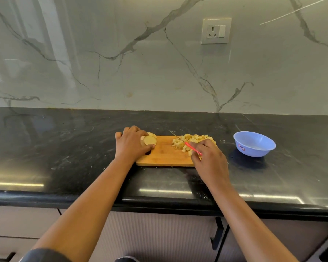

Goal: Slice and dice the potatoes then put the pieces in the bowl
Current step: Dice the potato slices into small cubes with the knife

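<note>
My left hand (130,143) curls round the stacked potato slices (149,140) at the cutting board's (165,156) left end; my right hand (208,159) grips the knife (192,147) over the diced heap (189,140), centre frame; the bowl (254,143) waits far right; I reckon stacked slices could slip, dragging fingertips under the blade.

I'm looking at a black stone countertop (64,140), glossy, with light streaks along its front edge. Behind it I've got a white marble backsplash (121,76) with grey veins, and a white wall socket (215,31) set in it, its switch (222,32) on the right. Below the counter, pale ribbed cabinet fronts (159,235) with a black handle (217,235).
</note>
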`<state>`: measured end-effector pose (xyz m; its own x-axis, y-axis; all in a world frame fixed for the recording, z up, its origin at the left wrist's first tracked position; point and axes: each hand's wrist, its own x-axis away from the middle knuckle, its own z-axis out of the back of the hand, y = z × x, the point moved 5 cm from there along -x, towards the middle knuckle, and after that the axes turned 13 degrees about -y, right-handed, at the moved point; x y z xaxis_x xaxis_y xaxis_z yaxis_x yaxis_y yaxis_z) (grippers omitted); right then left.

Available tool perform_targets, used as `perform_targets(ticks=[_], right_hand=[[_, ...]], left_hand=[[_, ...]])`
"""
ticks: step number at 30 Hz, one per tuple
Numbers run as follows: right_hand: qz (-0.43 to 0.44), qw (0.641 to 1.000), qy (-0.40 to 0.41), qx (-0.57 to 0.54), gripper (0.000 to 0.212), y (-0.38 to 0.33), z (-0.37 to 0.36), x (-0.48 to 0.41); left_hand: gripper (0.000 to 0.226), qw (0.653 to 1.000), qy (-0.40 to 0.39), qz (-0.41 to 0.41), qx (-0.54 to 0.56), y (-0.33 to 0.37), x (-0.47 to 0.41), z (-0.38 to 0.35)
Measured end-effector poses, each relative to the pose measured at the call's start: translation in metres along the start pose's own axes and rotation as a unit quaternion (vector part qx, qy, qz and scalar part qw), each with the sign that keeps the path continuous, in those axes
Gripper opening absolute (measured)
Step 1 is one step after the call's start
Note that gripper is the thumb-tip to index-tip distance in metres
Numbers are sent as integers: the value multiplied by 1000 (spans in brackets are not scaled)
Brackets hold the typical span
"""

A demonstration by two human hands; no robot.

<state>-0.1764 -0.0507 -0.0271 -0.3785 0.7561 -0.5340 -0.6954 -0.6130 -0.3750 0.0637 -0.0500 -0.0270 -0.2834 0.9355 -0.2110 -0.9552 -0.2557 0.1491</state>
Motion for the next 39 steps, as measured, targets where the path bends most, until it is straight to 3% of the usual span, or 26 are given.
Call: perform_targets(ticks=[9,15,23,30,35,39], right_hand=[[0,1000,13,-15,32,2,0,-1],[-9,1000,9,-20,33,5,0,1],[-21,999,0,-29,33,6,0,0],[-24,999,-24,-27,33,5,0,1],[18,997,-70,-28,31,-5,-9,-4],[27,998,-48,-34,28,-5,-7,-3]], left_hand=[[26,987,76,-12,144,-9,7,7],[11,971,57,11,233,-14,7,7],[9,954,21,17,298,-13,7,6],[21,960,8,23,278,-13,8,6],[21,962,7,21,273,-18,3,1],[23,962,-30,-12,271,-6,-2,-4]])
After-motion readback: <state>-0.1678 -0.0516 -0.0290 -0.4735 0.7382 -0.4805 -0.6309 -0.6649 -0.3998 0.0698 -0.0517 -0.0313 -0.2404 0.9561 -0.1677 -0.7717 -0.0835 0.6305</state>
